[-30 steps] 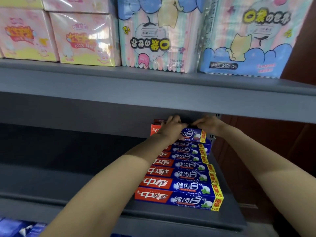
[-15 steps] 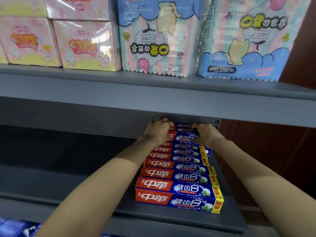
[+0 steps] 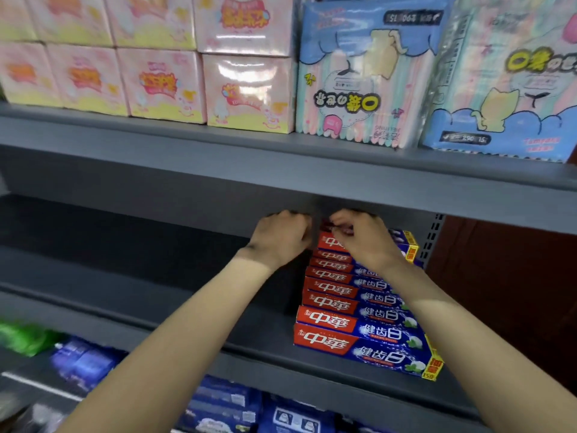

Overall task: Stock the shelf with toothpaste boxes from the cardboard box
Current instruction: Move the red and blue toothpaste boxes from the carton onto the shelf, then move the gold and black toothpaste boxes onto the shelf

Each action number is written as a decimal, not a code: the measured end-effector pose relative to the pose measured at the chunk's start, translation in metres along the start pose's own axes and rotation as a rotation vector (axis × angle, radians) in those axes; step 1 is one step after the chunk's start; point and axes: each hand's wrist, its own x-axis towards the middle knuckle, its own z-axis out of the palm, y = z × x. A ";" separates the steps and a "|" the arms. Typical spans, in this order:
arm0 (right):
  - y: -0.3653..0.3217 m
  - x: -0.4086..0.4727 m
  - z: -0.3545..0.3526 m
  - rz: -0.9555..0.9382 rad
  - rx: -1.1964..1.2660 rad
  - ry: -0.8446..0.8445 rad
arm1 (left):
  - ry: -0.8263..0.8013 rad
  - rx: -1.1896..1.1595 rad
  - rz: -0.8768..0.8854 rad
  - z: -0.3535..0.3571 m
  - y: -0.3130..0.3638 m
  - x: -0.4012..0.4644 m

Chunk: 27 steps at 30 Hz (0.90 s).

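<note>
**Both hands at the far end of the toothpaste row**

On the middle shelf, toward its right end, toothpaste boxes lie flat in a single row running from the near edge to the far wall, red ends to the left, blue ends to the right. At the far end of that row a top box sits raised above the others. My left hand is at this box's red left end, fingers curled; whether they actually clasp the box I cannot tell, as the hand's back hides the contact. My right hand lies over the top box, fingers bent and pinching near its red portion. Both hands are close together, nearly touching. Above, the upper shelf carries pink packs at left and blue packs at right. Below, blurred blue packages show on a lower level, with something green at far left.
</note>
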 end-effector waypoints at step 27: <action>-0.638 -0.098 0.447 -0.397 0.166 -0.548 | 0.041 0.027 -0.938 -0.144 -0.537 -0.538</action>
